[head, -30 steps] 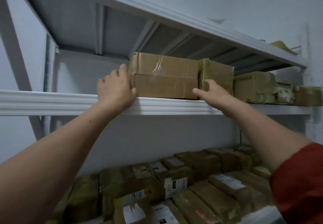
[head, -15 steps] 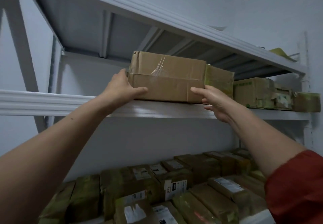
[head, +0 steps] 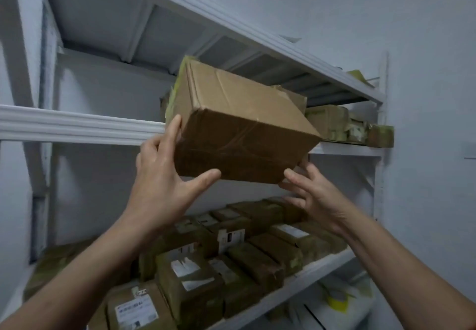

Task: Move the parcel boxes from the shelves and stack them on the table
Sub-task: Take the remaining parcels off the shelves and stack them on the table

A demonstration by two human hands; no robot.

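We hold a brown parcel box (head: 247, 136) up in front of the upper shelf (head: 77, 126), tilted so that its far left corner rides high and its near right corner dips. Its body covers part of the shelf's white front rail; we cannot tell whether its far end touches the shelf board.

Our left hand (head: 164, 183) grips the box at its near left corner. The thumb is hooked under the bottom edge and the fingers (head: 175, 129) reach up the left side, so the cardboard is clamped between them. Our right hand (head: 311, 195) meets the lower right corner. Its fingers are spread and nearly straight, with the tips propped against the edge rather than wrapped round it.

Behind the box, further along the same shelf to the right, sit a few more taped boxes (head: 332, 123), close together. The lower shelf (head: 296, 291) below our arms is packed with rows of brown parcels (head: 231, 257), many bearing white labels. Under that shelf, on the right, lies a white bag (head: 340, 301) with a yellow patch. The wall (head: 425, 72) on the right is pale.
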